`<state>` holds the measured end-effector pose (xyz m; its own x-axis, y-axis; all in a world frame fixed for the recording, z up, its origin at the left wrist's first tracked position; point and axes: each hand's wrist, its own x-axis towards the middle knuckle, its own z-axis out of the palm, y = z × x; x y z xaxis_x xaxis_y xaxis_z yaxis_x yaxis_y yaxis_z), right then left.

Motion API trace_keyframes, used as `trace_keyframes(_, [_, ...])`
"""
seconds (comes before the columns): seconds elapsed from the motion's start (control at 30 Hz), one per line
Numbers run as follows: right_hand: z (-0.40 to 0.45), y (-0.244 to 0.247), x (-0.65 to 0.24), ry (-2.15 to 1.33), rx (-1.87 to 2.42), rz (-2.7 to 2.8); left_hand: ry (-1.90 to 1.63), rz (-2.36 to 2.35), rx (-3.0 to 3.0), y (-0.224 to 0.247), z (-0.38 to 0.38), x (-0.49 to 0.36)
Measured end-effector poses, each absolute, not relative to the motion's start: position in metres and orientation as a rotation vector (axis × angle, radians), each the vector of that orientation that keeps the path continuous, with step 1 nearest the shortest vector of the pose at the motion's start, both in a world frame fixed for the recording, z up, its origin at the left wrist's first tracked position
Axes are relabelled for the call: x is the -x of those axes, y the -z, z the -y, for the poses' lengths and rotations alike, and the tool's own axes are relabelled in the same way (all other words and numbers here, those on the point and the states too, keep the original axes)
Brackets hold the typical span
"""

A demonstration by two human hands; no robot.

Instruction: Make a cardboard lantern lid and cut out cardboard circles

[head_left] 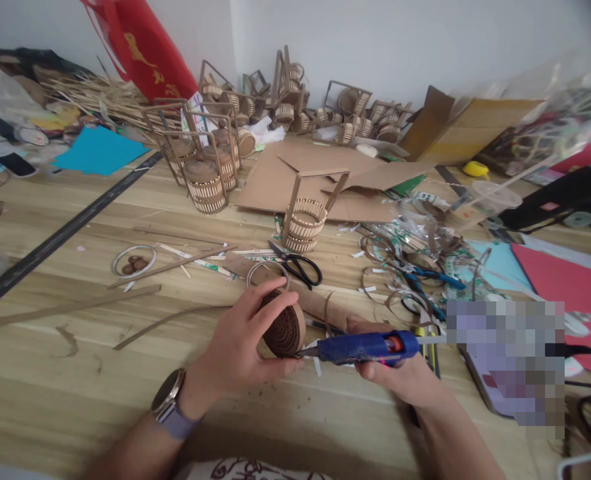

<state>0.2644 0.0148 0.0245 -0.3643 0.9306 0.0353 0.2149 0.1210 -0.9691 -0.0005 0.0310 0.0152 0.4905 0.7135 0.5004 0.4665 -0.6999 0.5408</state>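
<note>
My left hand (240,347), with a watch on its wrist, grips a round coil of brown corrugated cardboard (283,327) on edge, its spiral face partly towards me. A strip of brown cardboard (170,322) trails to the left behind that hand. In my right hand (400,373) is a blue glue gun (365,347), held level and pointing left. Its nozzle tip is at the lower right edge of the coil. A white glue stick protrudes from the gun's back end. Beyond the coil lies a metal ring (268,263), partly hidden by my left fingers.
Black scissors (300,267) and a small handled basket (305,223) stand beyond my hands. Left are a ring with brown balls (134,265) and a black strip (70,230). Right are blue-handled pliers (438,277), cardboard scraps and a pixelated phone (495,393). Finished baskets (208,187) stand further back.
</note>
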Motion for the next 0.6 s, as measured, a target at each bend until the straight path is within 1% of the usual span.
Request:
trace_keyframes(0.23, [-0.0160, -0.0273, -0.2638, -1.213, 1.105, 1.753, -1.044, -0.983, -2.399, -0.0167, -0.0324, -0.0003])
trace_keyframes(0.4, [-0.0167, -0.0285, -0.2650, -1.152, 1.168, 1.795, -1.019, -0.995, -2.394, -0.0161, -0.0321, 0.0003])
trace_keyframes(0.6, [-0.0168, -0.0298, -0.2645, -1.146, 1.170, 1.807, -1.023, -0.994, -2.400, -0.0159, -0.0322, 0.0003])
